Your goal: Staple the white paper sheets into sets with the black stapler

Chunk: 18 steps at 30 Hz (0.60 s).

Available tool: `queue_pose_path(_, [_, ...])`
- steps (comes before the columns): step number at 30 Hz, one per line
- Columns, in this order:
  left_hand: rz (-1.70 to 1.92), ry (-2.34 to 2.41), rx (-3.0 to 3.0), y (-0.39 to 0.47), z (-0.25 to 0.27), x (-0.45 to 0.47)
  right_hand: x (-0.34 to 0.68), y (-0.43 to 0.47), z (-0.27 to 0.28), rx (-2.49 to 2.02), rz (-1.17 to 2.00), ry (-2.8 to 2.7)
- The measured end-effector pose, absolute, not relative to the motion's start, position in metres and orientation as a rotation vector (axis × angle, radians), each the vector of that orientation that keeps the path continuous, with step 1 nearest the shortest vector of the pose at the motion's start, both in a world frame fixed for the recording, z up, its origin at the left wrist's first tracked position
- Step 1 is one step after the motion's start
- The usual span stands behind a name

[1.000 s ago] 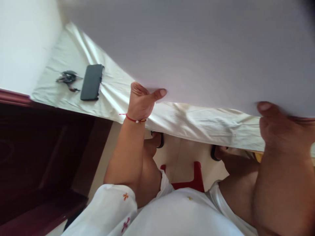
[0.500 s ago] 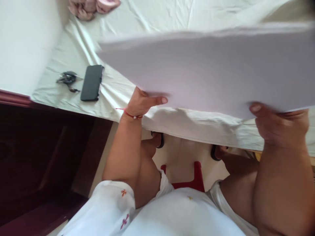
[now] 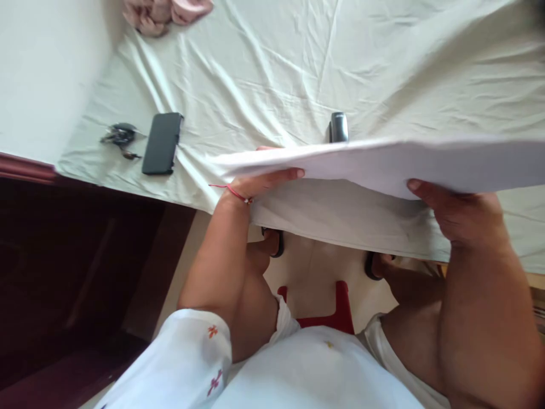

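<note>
A wide stack of white paper sheets [image 3: 361, 165] is held up above the cloth, seen nearly edge-on. My left hand [image 3: 264, 179], with a red thread at the wrist, grips its left part, thumb on the near face and fingers mostly hidden behind. Toward the right, my right hand [image 3: 464, 213] pinches the near edge with the thumb on top; the other fingers are largely out of sight below. Just beyond the paper lies a small dark stapler-like object [image 3: 339, 126], partly covered by it.
A pale wrinkled cloth [image 3: 264, 74] covers the surface. At left lie a black flat case [image 3: 162, 143] and a tangled dark cable [image 3: 121, 135]. Pink bunched fabric [image 3: 155, 14] sits at the back. A red stool [image 3: 336, 312] shows beneath me, near dark furniture [image 3: 63, 272].
The paper has tilted from showing its broad face to nearly edge-on, its far edge coming down toward me. The small dark object behind it has come into sight. My right hand moved slightly left.
</note>
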<state>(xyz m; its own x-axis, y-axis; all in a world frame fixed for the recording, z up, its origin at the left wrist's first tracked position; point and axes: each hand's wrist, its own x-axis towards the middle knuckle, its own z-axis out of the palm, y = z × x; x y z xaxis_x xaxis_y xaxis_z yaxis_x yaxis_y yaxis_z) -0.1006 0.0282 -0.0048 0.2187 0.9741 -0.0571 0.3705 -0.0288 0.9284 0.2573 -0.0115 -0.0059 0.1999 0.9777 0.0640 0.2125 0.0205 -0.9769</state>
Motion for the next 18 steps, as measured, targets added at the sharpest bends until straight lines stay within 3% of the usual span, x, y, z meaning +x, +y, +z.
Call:
queue_pose_path(7, [1.062, 1.124, 1.513, 0.026, -0.006, -0.084, 0.256, -0.012, 0.003, -1.387, 1.124, -1.088])
queue_pose_path(12, [0.900, 1.129, 1.407, 0.027, -0.006, -0.087, 0.271, -0.012, 0.004, -1.561, 1.377, -0.992])
queue_pose_path(18, [0.651, 1.032, 1.377, 0.023, 0.006, -0.085, 0.301, -0.006, 0.008, -1.585, 1.250, -1.007])
